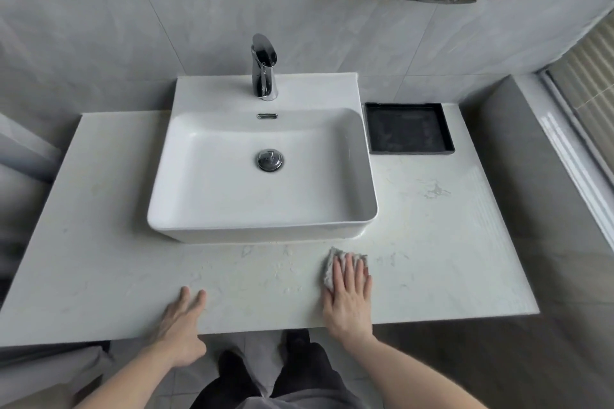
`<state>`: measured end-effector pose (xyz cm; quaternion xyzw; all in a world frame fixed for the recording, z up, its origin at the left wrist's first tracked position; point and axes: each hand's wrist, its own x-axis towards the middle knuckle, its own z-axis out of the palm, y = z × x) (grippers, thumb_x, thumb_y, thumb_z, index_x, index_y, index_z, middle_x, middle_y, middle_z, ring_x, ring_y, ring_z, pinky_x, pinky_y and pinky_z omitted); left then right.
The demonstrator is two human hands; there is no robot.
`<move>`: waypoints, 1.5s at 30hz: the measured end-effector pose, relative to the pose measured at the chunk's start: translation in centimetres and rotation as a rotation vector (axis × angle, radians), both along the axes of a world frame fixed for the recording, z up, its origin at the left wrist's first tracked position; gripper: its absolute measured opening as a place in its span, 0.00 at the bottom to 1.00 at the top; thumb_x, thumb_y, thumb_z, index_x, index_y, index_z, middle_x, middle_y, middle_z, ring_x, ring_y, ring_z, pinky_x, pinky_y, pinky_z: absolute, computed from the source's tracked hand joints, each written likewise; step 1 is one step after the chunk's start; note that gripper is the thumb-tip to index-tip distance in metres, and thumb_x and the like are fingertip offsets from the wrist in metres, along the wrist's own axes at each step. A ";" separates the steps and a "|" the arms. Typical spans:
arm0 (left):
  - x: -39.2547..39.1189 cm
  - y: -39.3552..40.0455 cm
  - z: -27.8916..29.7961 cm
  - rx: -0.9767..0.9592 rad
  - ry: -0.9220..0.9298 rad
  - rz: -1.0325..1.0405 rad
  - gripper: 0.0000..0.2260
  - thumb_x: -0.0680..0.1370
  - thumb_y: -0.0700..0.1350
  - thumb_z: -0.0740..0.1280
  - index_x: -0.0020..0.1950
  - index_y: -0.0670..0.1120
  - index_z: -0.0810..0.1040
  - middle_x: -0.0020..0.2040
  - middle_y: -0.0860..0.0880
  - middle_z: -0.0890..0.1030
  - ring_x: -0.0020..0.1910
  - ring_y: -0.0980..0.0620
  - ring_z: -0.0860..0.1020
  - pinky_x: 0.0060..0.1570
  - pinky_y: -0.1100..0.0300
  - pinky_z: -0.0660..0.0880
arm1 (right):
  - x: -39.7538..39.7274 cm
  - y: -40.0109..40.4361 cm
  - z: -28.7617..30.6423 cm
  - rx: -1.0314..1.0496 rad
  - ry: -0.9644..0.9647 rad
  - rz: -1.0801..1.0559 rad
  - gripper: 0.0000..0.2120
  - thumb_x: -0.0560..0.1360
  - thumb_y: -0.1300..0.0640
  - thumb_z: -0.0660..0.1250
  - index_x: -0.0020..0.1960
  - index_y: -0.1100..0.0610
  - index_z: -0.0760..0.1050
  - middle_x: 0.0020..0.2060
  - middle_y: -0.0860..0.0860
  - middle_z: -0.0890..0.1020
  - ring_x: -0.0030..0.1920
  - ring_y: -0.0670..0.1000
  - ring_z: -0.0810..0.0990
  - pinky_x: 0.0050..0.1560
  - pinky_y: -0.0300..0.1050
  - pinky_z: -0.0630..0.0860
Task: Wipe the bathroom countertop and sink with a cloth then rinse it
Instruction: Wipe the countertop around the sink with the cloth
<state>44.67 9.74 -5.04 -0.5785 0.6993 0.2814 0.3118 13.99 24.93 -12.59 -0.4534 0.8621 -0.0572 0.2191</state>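
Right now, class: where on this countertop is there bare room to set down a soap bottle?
The widest bare patch of countertop lies left of the sink. Another lies right of the sink, in front of the black tray. The front strip is crowded: the right hand presses the cloth there, and the left hand rests on the edge.
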 end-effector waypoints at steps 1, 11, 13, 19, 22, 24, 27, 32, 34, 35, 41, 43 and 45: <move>-0.1 0.0 0.1 0.005 0.003 0.002 0.47 0.71 0.40 0.64 0.82 0.58 0.39 0.81 0.52 0.33 0.82 0.46 0.43 0.79 0.51 0.54 | 1.7 -0.4 0.1 -0.009 -0.012 0.076 0.33 0.83 0.45 0.49 0.84 0.51 0.41 0.83 0.52 0.39 0.82 0.56 0.34 0.80 0.59 0.36; 1.0 -1.0 -0.1 0.009 0.091 0.055 0.47 0.69 0.42 0.66 0.82 0.60 0.45 0.82 0.55 0.38 0.81 0.49 0.50 0.77 0.53 0.60 | 1.5 0.4 0.6 -0.001 -0.026 0.373 0.33 0.83 0.39 0.49 0.84 0.44 0.42 0.83 0.44 0.39 0.83 0.52 0.35 0.80 0.57 0.38; 1.1 -0.9 0.1 -0.023 0.101 0.026 0.46 0.70 0.43 0.66 0.82 0.60 0.46 0.82 0.54 0.40 0.81 0.46 0.53 0.77 0.53 0.59 | -0.5 1.3 0.7 0.042 0.003 0.282 0.33 0.83 0.38 0.48 0.83 0.44 0.40 0.83 0.45 0.38 0.82 0.51 0.32 0.80 0.58 0.37; 3.6 -1.8 -0.2 -0.072 0.222 -0.037 0.40 0.71 0.44 0.67 0.81 0.58 0.57 0.82 0.56 0.51 0.78 0.49 0.59 0.77 0.54 0.60 | -3.6 2.1 0.8 0.106 0.046 -0.064 0.34 0.84 0.38 0.49 0.83 0.44 0.38 0.83 0.46 0.37 0.81 0.51 0.29 0.81 0.60 0.39; 6.4 -3.4 -0.1 -0.077 0.315 -0.034 0.36 0.71 0.46 0.68 0.79 0.54 0.64 0.80 0.56 0.62 0.77 0.54 0.63 0.77 0.58 0.59 | -0.3 0.5 0.6 0.117 0.023 -0.244 0.34 0.82 0.37 0.45 0.83 0.46 0.37 0.82 0.48 0.36 0.80 0.52 0.28 0.81 0.61 0.39; 8.9 -4.5 0.2 -0.112 0.326 -0.032 0.36 0.72 0.46 0.69 0.79 0.54 0.64 0.79 0.56 0.63 0.77 0.54 0.62 0.77 0.60 0.58 | 3.1 -0.9 0.6 0.111 -0.003 -0.338 0.34 0.83 0.39 0.46 0.84 0.47 0.38 0.81 0.49 0.34 0.80 0.52 0.29 0.81 0.61 0.38; 13.6 -6.6 0.4 -0.168 0.291 -0.008 0.37 0.73 0.47 0.70 0.80 0.55 0.60 0.81 0.55 0.56 0.79 0.52 0.57 0.77 0.56 0.58 | 9.5 -2.6 0.1 0.076 -0.005 -0.312 0.33 0.84 0.40 0.46 0.84 0.49 0.39 0.81 0.49 0.33 0.81 0.54 0.30 0.81 0.61 0.36; 22.2 -11.0 -0.8 -0.219 0.133 0.038 0.42 0.71 0.52 0.71 0.81 0.52 0.56 0.82 0.49 0.50 0.79 0.43 0.55 0.76 0.49 0.60 | 21.3 -5.7 -0.2 -0.001 0.006 -0.128 0.34 0.83 0.43 0.50 0.84 0.50 0.42 0.83 0.53 0.39 0.82 0.56 0.33 0.80 0.60 0.38; 25.1 -12.6 -1.6 -0.226 0.082 0.068 0.45 0.69 0.56 0.72 0.81 0.52 0.55 0.82 0.47 0.50 0.79 0.41 0.55 0.76 0.47 0.60 | 26.0 -7.5 -0.2 -0.025 0.000 -0.031 0.34 0.82 0.43 0.50 0.84 0.50 0.42 0.83 0.53 0.40 0.82 0.56 0.33 0.80 0.60 0.39; 26.4 -13.3 -1.9 -0.227 0.057 0.084 0.46 0.67 0.58 0.72 0.81 0.52 0.55 0.81 0.47 0.50 0.79 0.40 0.56 0.75 0.46 0.61 | 28.0 -8.3 -0.2 -0.033 -0.007 0.020 0.34 0.83 0.43 0.49 0.84 0.50 0.41 0.83 0.52 0.39 0.82 0.55 0.33 0.80 0.60 0.39; 30.1 -15.7 -2.6 -0.243 0.016 0.097 0.50 0.60 0.64 0.75 0.74 0.50 0.57 0.73 0.42 0.57 0.73 0.36 0.61 0.68 0.46 0.65 | 29.5 -8.2 -0.6 -0.080 -0.020 0.128 0.31 0.85 0.44 0.50 0.84 0.46 0.43 0.83 0.45 0.41 0.83 0.50 0.36 0.81 0.55 0.40; 30.2 -15.8 -2.8 -0.258 0.029 0.074 0.51 0.61 0.65 0.76 0.75 0.49 0.54 0.73 0.41 0.56 0.73 0.36 0.60 0.70 0.45 0.63 | 27.3 -7.0 -0.7 -0.069 0.005 0.092 0.31 0.84 0.44 0.51 0.84 0.46 0.44 0.83 0.46 0.42 0.83 0.51 0.37 0.82 0.56 0.43; 30.3 -15.9 -3.2 -0.268 0.017 0.058 0.54 0.62 0.65 0.76 0.78 0.48 0.50 0.75 0.39 0.53 0.75 0.36 0.57 0.72 0.44 0.60 | 24.6 -5.8 -0.7 -0.040 0.026 -0.014 0.32 0.84 0.45 0.52 0.84 0.47 0.44 0.84 0.47 0.42 0.83 0.52 0.37 0.82 0.57 0.45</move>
